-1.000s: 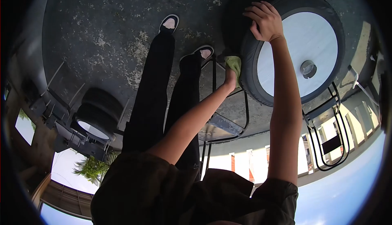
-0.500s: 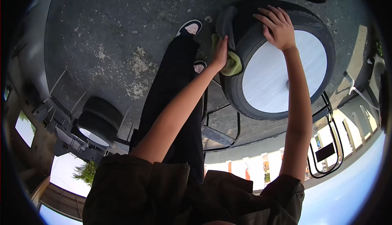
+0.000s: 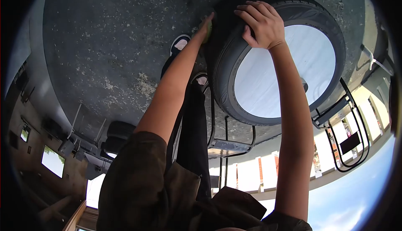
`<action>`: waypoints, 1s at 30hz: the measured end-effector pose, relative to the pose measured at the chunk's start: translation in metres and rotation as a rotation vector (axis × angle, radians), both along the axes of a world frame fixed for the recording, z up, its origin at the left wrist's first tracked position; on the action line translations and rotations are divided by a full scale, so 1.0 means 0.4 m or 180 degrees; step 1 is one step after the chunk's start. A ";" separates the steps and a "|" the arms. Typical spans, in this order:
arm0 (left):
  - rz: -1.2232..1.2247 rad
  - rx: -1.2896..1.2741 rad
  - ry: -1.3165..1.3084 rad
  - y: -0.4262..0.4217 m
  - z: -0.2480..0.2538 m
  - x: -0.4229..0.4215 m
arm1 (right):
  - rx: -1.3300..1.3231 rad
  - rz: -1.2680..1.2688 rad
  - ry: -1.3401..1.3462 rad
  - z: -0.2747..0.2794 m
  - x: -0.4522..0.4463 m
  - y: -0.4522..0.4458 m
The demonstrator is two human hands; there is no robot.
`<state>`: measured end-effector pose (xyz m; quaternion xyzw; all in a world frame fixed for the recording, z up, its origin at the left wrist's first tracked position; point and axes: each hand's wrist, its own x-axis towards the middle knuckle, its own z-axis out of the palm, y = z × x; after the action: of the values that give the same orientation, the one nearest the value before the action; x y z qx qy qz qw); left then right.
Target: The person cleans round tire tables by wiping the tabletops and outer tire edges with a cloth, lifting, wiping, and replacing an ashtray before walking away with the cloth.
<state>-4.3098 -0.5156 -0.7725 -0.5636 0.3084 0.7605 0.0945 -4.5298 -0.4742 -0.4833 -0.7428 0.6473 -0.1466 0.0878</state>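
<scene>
A large black tyre (image 3: pixel 224 86) with a round, pale, reflective top (image 3: pixel 259 84) fills the right of centre. My right hand (image 3: pixel 264 25) rests on its upper left edge, back of the hand showing, fingers a little spread and curved over the tread. Left of the tyre, in its shadow, my left hand (image 3: pixel 205 26) holds a green cloth (image 3: pixel 209 30) at the dark outer side. Its fingers are only partly visible. A small round object (image 3: pixel 304 85) on the pale top is mostly hidden behind my right forearm.
My shoes (image 3: pixel 181 44) are on the worn grey floor (image 3: pixel 96 42), left of the tyre. Metal-framed chairs (image 3: pixel 230 146) stand below the tyre in view, with another (image 3: pixel 349 143) at the lower right. More tyres (image 3: pixel 119 130) lie at the lower left.
My left hand has moved up and around the tyre's side with the cloth, which now shows far less. My right hand has shifted slightly left along the tyre. The view has shifted too.
</scene>
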 end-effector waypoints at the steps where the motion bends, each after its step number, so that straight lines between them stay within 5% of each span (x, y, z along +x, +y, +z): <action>1: -0.0606 -0.0845 0.0017 -0.022 -0.007 -0.030 | -0.0005 0.0023 -0.0045 0.000 -0.003 0.000; 4: -0.0621 -0.1084 0.1214 -0.119 0.147 -0.157 | -0.0172 0.0009 -0.0149 -0.002 -0.006 -0.003; 7: -0.0587 -0.0184 0.1041 -0.197 0.367 -0.278 | -0.0121 -0.0001 -0.0220 -0.002 -0.010 -0.003; 9: -0.0516 -0.0373 0.1259 -0.201 0.450 -0.292 | -0.0104 0.0007 -0.0249 -0.003 -0.008 0.002; 16: 0.0074 -0.1445 0.0687 0.007 0.629 -0.052 | -0.0155 -0.0708 -0.0823 0.055 -0.005 -0.019; 18: -0.0018 -0.1489 0.0374 0.093 0.676 0.045 | -0.0446 -0.1197 -0.0103 0.016 -0.061 -0.018; 20: 0.0113 -0.1292 0.0314 0.159 0.651 0.122 | -0.0488 -0.1822 0.0514 -0.016 -0.172 0.014; 23: 0.0557 -0.0708 0.0406 0.128 0.608 0.096 | -0.0568 -0.1678 0.0540 -0.023 -0.234 0.028; 25: 0.0335 -0.0999 0.0225 0.046 0.610 0.010 | -0.0556 -0.1704 0.0532 -0.029 -0.237 0.019; 30: -0.0223 -0.0961 0.1257 -0.128 0.483 -0.228 | -0.0554 -0.1833 0.0467 -0.021 -0.231 0.020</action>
<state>-4.4010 -0.5666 -0.5792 -0.4008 0.4503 0.7974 -0.0266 -4.6222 -0.4664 -0.4917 -0.5422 0.8208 -0.1663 -0.0683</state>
